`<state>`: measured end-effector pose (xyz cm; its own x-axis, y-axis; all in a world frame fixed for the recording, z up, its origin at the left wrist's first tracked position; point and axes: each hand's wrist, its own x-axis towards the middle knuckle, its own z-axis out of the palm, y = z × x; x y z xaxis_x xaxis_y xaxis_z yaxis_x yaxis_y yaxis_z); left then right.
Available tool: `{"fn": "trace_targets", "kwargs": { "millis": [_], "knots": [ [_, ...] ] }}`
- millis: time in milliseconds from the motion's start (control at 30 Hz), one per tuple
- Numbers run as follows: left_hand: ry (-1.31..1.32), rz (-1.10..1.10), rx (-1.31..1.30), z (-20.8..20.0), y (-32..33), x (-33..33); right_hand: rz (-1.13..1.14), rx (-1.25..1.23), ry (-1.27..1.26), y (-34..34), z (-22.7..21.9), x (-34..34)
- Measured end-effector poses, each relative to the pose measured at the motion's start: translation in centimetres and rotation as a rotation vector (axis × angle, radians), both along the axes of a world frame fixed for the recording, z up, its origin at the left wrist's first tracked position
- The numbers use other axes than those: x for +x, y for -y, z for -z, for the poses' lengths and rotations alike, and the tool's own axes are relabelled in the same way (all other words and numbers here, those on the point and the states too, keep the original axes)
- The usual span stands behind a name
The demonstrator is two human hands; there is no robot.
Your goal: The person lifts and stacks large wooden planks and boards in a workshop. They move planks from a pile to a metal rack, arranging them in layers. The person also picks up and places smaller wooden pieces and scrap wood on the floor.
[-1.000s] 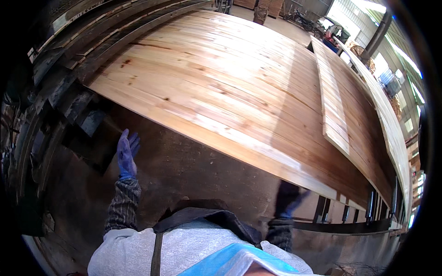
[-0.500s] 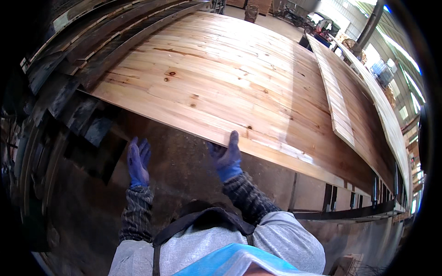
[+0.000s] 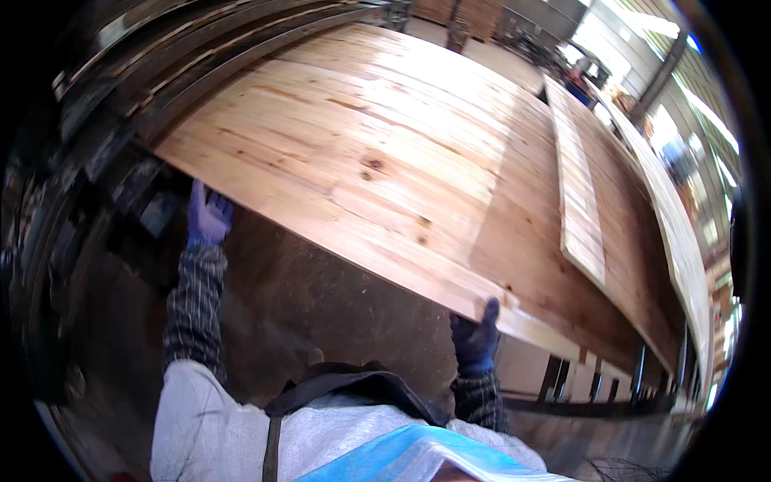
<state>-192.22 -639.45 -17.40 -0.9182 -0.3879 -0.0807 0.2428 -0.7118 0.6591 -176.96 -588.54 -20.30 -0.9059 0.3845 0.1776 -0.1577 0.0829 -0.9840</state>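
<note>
head view: our right hand [image 3: 475,344] grips the wooden panel [image 3: 353,157] by its edge; our left hand [image 3: 210,218], we cannot tell. likely heavy, stiff: hold edges wide apart.

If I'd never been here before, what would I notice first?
Probably the big pale wooden panel, shining across the middle. Next, the bluish-purple gloved hands along its near edge: the left hand near the panel's left corner, the right hand farther right, thumb over the edge. Then something bright blue at the bottom.
</note>
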Motion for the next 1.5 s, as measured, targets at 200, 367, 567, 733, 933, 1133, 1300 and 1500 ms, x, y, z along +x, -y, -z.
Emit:
{"fn": "trace_targets", "kwargs": {
  "millis": [200, 367, 567, 733, 933, 1133, 1300, 1500],
  "knots": [
    [-0.165, 0.05, 0.154, 1.5, -0.2, -5.6, 0.319, 0.714, -0.129, -12.9, 2.0, 4.3],
    [0.1, -0.16, 0.042, 4.4, -3.9, -5.2, 0.562, 0.36, -0.122, -19.9, 2.5, 6.7],
    [0.141, 0.094, 0.297, -1.0, -20.4, 1.9, 0.173, -0.75, -0.121, -19.9, -0.9, 8.6],
    [0.166, 0.301, 0.396, 0.2, -30.5, 7.8, -0.455, -0.395, 0.277, -8.2, 2.3, 4.7],
    [0.326, 0.86, 0.087, 0.7, -42.5, 15.1, -0.609, -0.147, 0.084, 5.3, 4.2, -0.2],
    [-0.072, 1.503, -0.093, -7.1, -40.2, 17.0, -0.48, -0.858, 0.12, 5.3, -0.4, -0.3],
    [-0.531, 0.519, -1.316, -6.9, -27.5, 12.2, -0.261, -0.824, 0.037, -2.8, 0.8, 3.1],
    [-0.016, -0.201, -1.99, -5.0, -14.9, 6.0, 0.299, -0.907, -0.226, -13.3, 1.2, 7.4]
  ]
}}
